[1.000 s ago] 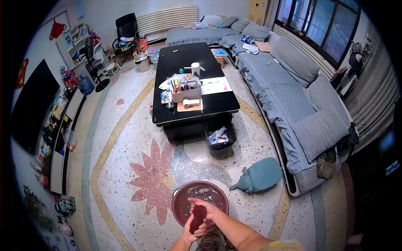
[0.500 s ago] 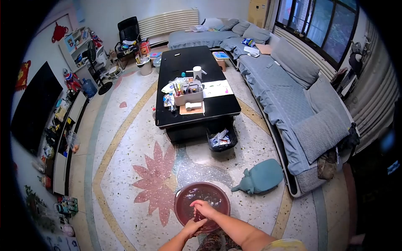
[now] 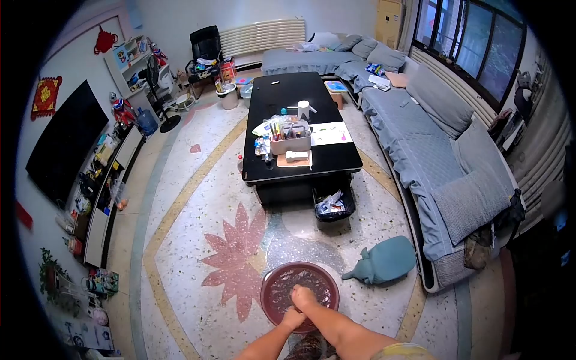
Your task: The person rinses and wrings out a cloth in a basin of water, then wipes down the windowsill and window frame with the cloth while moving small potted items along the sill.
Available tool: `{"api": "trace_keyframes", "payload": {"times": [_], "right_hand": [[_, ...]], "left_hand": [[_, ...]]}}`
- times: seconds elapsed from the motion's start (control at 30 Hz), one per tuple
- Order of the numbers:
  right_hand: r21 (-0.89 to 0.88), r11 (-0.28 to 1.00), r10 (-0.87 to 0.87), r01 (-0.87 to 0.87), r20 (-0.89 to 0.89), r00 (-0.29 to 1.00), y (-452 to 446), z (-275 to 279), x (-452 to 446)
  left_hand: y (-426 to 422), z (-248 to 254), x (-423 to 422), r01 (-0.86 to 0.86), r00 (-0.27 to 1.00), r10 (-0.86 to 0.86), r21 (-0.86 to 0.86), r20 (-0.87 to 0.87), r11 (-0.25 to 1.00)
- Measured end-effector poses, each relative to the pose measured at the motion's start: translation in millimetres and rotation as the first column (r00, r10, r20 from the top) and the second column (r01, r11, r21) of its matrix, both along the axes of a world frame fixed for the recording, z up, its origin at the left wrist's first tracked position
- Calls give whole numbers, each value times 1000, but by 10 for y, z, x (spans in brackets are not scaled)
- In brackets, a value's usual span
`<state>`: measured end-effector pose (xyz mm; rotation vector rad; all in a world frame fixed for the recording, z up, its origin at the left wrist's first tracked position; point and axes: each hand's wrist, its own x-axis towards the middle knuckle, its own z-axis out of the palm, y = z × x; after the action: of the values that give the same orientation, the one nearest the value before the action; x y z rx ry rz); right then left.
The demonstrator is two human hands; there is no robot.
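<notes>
The left hand (image 3: 293,318) is nearer, right hand (image 3: 303,296) just beyond, both right over the round maroon basin (image 3: 269,311), so no long axis really. Look kinda curled, but from here I can't tell if they're gripping anything. Basin's on the speckled floor (image 3: 180,264), teal animal-shaped seat (image 3: 390,261) to its right, black worktop (image 3: 267,108) farther off, grey sofa (image 3: 414,156) along the right.

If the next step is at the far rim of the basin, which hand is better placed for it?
Probably the right hand: it is farther forward, over the middle of the basin, while the left hand is behind it, farther from that rim.
</notes>
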<state>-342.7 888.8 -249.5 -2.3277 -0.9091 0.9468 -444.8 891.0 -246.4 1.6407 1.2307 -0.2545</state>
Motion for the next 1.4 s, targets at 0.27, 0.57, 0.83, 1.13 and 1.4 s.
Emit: {"api": "trace_keyframes", "payload": {"times": [0.27, 0.57, 0.83, 1.13, 1.4], "right_hand": [[6, 1000, 7, -8, 89, 996, -35, -32, -32], [42, 999, -9, 8, 26, 1000, -88, -78, -83], [143, 982, -117, 121, -34, 993, -249, -293, -121], [-385, 896, -443, 222, -820, 363, -512, 411, 97], [-279, 911, -381, 304, -854, 355, -685, 100, -90]], "left_hand": [[-3, -179, -68, 83, 996, -84, 53, 23, 995], [23, 223, -45, 99, 995, -99, 33, 4, 995], [0, 70, -149, 238, 971, -238, 29, 22, 971], [163, 311, -513, -155, 839, 484, -745, 247, 649], [-97, 115, -296, 136, 876, -219, 215, 430, 967]]}}
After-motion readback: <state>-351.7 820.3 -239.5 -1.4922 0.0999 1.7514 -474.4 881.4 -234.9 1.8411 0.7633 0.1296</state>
